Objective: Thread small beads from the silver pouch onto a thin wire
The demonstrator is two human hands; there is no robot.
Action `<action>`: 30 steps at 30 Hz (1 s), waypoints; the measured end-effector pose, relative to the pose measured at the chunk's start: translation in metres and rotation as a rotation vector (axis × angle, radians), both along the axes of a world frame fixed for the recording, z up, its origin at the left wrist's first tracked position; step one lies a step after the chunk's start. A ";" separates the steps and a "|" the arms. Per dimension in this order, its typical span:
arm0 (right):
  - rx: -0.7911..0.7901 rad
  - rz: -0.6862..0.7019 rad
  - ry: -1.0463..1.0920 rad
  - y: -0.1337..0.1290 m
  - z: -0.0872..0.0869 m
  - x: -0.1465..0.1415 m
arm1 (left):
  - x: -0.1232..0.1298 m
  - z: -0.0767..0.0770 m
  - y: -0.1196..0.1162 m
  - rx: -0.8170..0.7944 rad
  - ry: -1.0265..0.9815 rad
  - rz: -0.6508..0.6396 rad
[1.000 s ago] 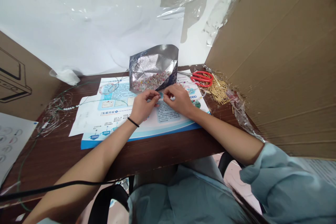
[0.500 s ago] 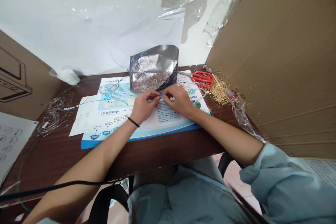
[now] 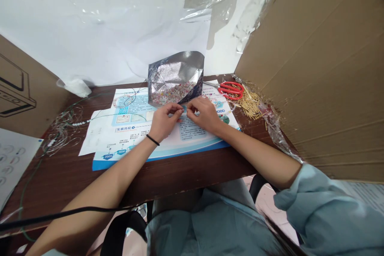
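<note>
Your left hand (image 3: 163, 122) and right hand (image 3: 204, 114) are pinched together over the middle of the table, fingers curled and closed, both gripping a tiny pale-blue bit (image 3: 184, 109) between the fingertips. It's too small to make out exactly what it is. Your left wrist has a thin black band (image 3: 152, 140) on it.

Just above your hands, a crinkly silver foil pouch (image 3: 175, 73) stands slumped open, full of small multicoloured beads (image 3: 172, 93). It sits on a glossy printed poster (image 3: 196, 138) laid over the dark wooden table (image 3: 192, 174).

Off to the right are red-handled scissors (image 3: 230, 90) with steel blades, right beside a loose heap of thin gold pins (image 3: 250, 104) and some scrunched clear plastic (image 3: 271, 122). On the left, a strand of white beads (image 3: 78, 123) runs off a tangle of fine clear thread (image 3: 60, 136). Corrugated cardboard (image 3: 315, 68) walls off the right side.
</note>
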State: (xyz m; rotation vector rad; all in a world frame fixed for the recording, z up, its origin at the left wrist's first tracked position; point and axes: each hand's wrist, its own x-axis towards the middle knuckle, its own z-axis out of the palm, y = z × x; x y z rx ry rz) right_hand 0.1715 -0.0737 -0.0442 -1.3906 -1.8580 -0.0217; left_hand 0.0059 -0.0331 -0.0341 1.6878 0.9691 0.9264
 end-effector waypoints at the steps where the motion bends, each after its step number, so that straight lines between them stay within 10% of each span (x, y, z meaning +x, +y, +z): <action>1: -0.002 0.000 -0.001 0.000 0.000 0.000 | 0.000 0.000 0.000 -0.001 0.000 0.002; 30: 0.015 0.034 0.008 0.001 -0.004 0.000 | -0.001 -0.004 0.001 0.057 0.002 -0.026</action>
